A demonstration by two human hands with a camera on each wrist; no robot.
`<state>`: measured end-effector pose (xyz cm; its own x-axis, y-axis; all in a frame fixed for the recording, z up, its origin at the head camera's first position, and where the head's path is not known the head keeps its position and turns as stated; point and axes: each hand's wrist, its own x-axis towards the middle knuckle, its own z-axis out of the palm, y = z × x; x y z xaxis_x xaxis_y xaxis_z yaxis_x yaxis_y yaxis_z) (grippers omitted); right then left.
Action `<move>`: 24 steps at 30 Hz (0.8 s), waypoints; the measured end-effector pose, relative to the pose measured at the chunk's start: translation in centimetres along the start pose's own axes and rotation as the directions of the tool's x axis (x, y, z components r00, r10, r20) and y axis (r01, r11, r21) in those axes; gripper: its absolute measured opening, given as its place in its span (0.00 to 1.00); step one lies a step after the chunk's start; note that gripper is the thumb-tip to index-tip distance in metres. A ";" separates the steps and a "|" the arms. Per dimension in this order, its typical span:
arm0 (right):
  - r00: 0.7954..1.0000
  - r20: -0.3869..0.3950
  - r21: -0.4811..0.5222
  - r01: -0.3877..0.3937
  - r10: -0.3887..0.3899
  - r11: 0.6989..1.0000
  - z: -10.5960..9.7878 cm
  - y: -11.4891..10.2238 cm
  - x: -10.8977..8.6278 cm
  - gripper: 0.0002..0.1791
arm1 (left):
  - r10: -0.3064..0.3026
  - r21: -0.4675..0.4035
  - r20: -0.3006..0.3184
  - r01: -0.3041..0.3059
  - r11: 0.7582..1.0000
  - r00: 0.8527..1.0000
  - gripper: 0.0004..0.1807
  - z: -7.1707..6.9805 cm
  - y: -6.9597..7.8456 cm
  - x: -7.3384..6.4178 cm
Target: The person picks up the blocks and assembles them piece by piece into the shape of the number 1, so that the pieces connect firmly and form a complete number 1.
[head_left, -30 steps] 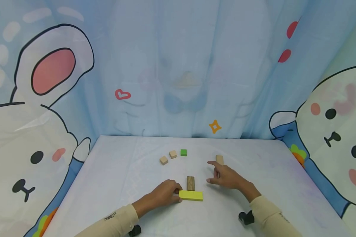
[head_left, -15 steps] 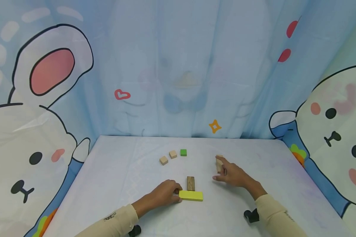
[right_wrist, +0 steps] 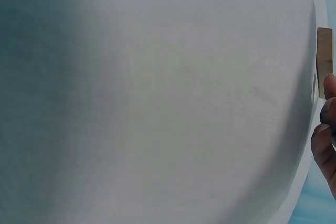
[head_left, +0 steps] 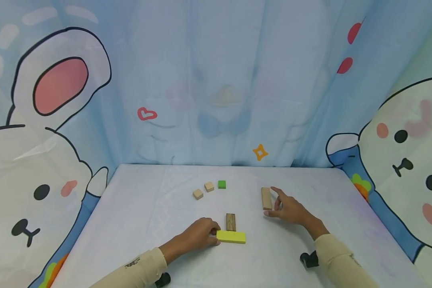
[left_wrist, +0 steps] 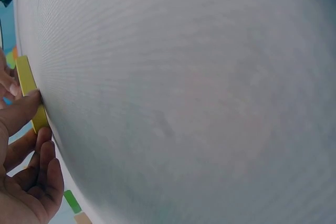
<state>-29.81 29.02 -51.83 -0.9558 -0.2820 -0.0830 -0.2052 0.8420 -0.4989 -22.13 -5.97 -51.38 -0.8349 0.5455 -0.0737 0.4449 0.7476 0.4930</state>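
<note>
On the white cloth, a long yellow block (head_left: pixel 231 237) lies crosswise in front of a dark-grained wooden block (head_left: pixel 231 222), its back edge against that block's near end. My left hand (head_left: pixel 199 235) pinches the yellow block's left end between thumb and fingers; the left wrist view shows the thumb on the yellow block (left_wrist: pixel 26 80). My right hand (head_left: pixel 291 209) is just right of a light wooden block (head_left: pixel 267 199), thumb near its front end and index finger beside its far right corner. I cannot tell whether they touch it. The right wrist view shows only some fingertips.
Farther back are two small light wooden cubes (head_left: pixel 198 194) and a small green block (head_left: pixel 221 184). The white cloth-covered table (head_left: pixel 165 212) ends at a printed blue curtain (head_left: pixel 209 80). Dark camera pieces hang below both wrists.
My right hand has moved to the right, from left of the light wooden block across it to its right side, uncovering it. My left hand keeps its pinch on the yellow block.
</note>
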 end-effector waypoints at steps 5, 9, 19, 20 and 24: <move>1.000 0.019 0.023 0.005 -0.005 1.000 0.0 0.5 0.5 0.61 | -0.003 -0.007 0.000 0.003 1.000 1.000 0.17 0.0 -0.1 0.0; 0.999 0.042 0.037 -0.023 0.021 0.999 -0.1 0.9 1.1 0.63 | -0.005 -0.006 -0.003 0.005 1.000 1.000 0.17 0.2 -0.2 0.1; 0.996 0.080 0.032 -0.031 0.028 0.999 -0.3 1.6 2.4 0.66 | -0.001 -0.012 -0.002 0.001 1.000 1.000 0.17 0.2 -0.3 0.2; 0.996 0.084 0.027 -0.031 0.029 0.999 -0.4 1.6 2.5 0.66 | -0.001 -0.011 -0.002 0.001 1.000 1.000 0.17 0.2 -0.3 0.2; 0.995 0.093 0.004 -0.027 0.027 1.000 -0.6 1.6 2.8 0.67 | 0.002 -0.011 -0.006 -0.002 1.000 1.000 0.17 0.2 -0.3 0.2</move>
<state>-32.95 29.85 -52.29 -0.9373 -0.3007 -0.1763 -0.1780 0.8476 -0.4998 -22.41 -6.03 -51.73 -0.8359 0.5448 -0.0674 0.4431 0.7421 0.5030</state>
